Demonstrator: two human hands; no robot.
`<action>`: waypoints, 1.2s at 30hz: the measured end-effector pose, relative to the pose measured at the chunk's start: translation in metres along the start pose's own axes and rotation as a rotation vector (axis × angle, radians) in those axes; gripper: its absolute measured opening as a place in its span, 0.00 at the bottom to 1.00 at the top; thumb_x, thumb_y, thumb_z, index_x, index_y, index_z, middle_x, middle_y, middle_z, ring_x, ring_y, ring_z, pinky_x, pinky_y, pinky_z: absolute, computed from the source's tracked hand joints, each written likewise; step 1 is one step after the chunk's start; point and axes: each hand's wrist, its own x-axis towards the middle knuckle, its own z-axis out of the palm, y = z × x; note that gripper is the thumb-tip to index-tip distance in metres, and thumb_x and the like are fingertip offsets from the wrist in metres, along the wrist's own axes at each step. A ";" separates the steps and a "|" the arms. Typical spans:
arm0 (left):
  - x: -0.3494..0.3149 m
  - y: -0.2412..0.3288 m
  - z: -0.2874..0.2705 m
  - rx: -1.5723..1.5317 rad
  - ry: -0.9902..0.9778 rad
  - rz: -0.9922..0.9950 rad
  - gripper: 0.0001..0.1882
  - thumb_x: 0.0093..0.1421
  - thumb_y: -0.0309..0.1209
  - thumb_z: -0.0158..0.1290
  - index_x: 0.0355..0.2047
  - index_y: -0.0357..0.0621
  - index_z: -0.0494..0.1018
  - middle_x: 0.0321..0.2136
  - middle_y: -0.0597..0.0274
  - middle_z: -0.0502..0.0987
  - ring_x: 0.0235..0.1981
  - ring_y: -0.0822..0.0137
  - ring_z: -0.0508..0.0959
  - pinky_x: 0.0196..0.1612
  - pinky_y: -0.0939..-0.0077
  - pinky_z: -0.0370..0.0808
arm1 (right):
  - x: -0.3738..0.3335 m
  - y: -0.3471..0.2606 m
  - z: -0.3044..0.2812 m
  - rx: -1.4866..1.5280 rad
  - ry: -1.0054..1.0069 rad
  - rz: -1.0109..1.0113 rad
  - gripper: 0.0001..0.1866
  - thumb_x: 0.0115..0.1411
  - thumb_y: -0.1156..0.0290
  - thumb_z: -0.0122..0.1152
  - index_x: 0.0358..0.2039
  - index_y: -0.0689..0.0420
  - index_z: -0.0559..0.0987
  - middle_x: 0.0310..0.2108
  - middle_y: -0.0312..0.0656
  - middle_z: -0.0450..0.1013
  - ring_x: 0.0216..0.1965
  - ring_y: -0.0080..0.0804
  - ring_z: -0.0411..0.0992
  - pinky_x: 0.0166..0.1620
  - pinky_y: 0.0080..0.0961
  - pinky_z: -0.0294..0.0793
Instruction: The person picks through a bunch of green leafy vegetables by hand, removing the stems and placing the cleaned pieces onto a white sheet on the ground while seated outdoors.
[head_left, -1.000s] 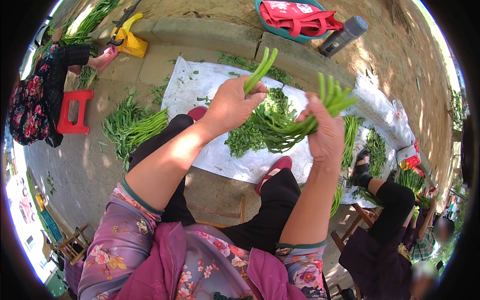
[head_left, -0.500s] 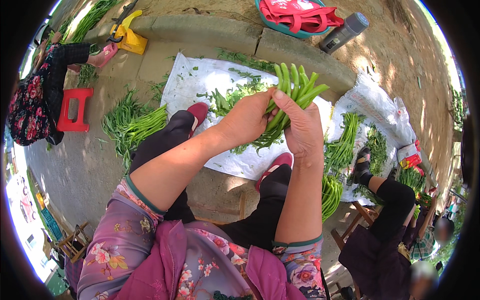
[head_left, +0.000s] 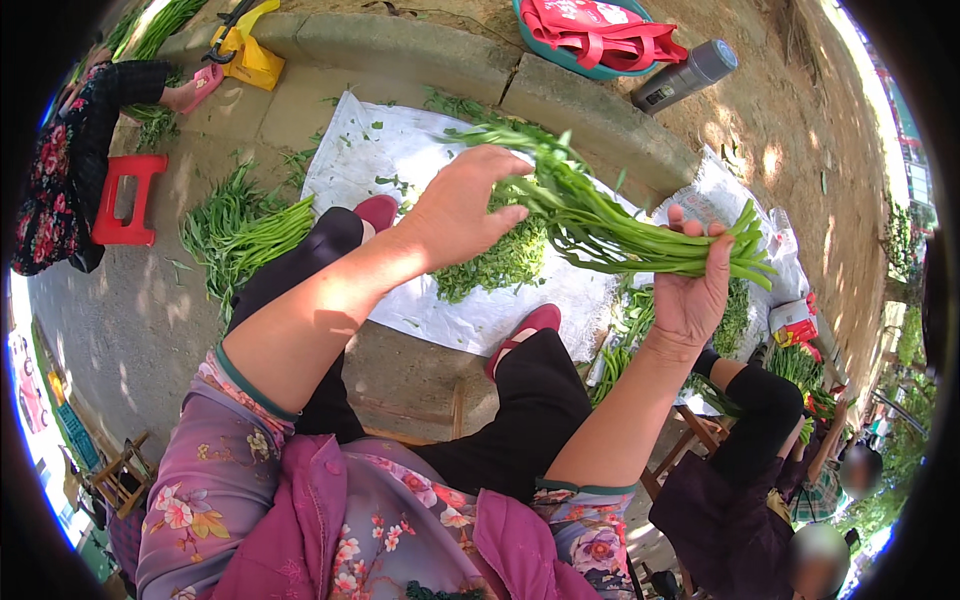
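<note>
The bare left hand [head_left: 452,205] is held above the flat white sheet [head_left: 345,155], thumb parted from fingers; the bare right hand [head_left: 688,298] is raised past the sheet's right edge, fingers curled.

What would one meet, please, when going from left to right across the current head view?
Red plastic stool → loose pile of long-stemmed green leafy vegetables → wearer's bare left hand → wearer's bare right hand → small red-and-white packet

The head camera looks down and forward, close above the left hand [head_left: 455,210] and right hand [head_left: 692,300], toward a white sheet [head_left: 345,150] and the far curb [head_left: 400,50], which bends in the wide fisheye view.
</note>
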 end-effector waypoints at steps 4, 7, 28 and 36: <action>0.003 0.002 -0.010 -0.066 -0.043 -0.081 0.19 0.52 0.32 0.56 0.44 0.41 0.71 0.45 0.52 0.71 0.49 0.56 0.71 0.53 0.69 0.66 | 0.003 -0.012 -0.012 0.050 0.143 -0.076 0.11 0.59 0.63 0.56 0.36 0.56 0.73 0.30 0.42 0.75 0.39 0.40 0.72 0.51 0.48 0.67; 0.002 -0.001 -0.008 -0.067 -0.087 -0.090 0.19 0.52 0.33 0.56 0.44 0.40 0.71 0.44 0.51 0.72 0.49 0.56 0.71 0.52 0.69 0.66 | 0.003 -0.022 -0.024 0.123 0.081 -0.080 0.11 0.60 0.64 0.54 0.38 0.58 0.72 0.30 0.41 0.74 0.36 0.39 0.72 0.53 0.46 0.64; 0.022 0.013 0.011 -1.854 0.114 -0.574 0.18 0.59 0.40 0.52 0.47 0.45 0.67 0.45 0.61 0.73 0.45 0.64 0.72 0.51 0.62 0.68 | -0.008 -0.039 -0.027 0.590 -0.377 -0.044 0.08 0.62 0.66 0.50 0.28 0.53 0.66 0.20 0.30 0.66 0.25 0.24 0.66 0.33 0.28 0.65; 0.020 0.008 -0.004 -1.813 0.092 -0.587 0.18 0.61 0.37 0.47 0.47 0.39 0.68 0.44 0.58 0.74 0.45 0.61 0.74 0.53 0.62 0.68 | 0.001 -0.037 -0.034 0.425 0.022 0.001 0.08 0.62 0.66 0.51 0.30 0.56 0.67 0.22 0.34 0.65 0.29 0.28 0.66 0.38 0.32 0.66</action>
